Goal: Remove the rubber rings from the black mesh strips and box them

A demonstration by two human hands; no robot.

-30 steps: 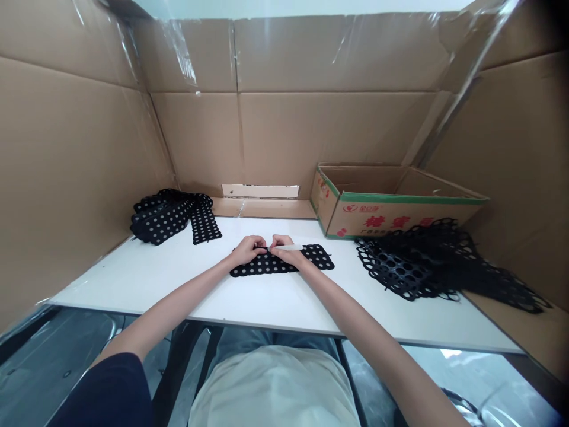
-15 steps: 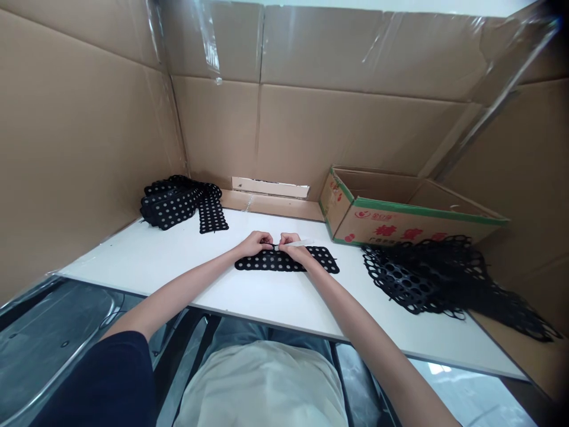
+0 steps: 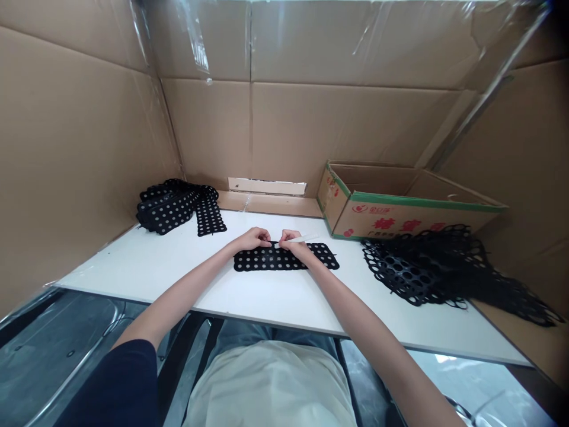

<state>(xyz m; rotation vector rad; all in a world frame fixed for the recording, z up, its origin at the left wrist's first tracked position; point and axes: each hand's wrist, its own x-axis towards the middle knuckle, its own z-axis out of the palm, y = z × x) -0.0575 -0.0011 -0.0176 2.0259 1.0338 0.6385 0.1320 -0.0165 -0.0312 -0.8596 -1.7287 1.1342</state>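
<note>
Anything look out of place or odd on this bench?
The black perforated mesh mats on the right lie in a loose, tangled heap against the cardboard box, unlike the tidier stack of dotted strips on the left.

Cardboard walls (image 3: 84,148) box in the left, back and right of the white table (image 3: 133,267). A stack of black perforated mats (image 3: 169,207) blocks the upper left; an open cardboard box (image 3: 411,219) and a heap of black mesh (image 3: 413,267) block the right. Passage runs over the white surface between the stack and the centre black mat (image 3: 320,256), and along the table's near edge.
</note>
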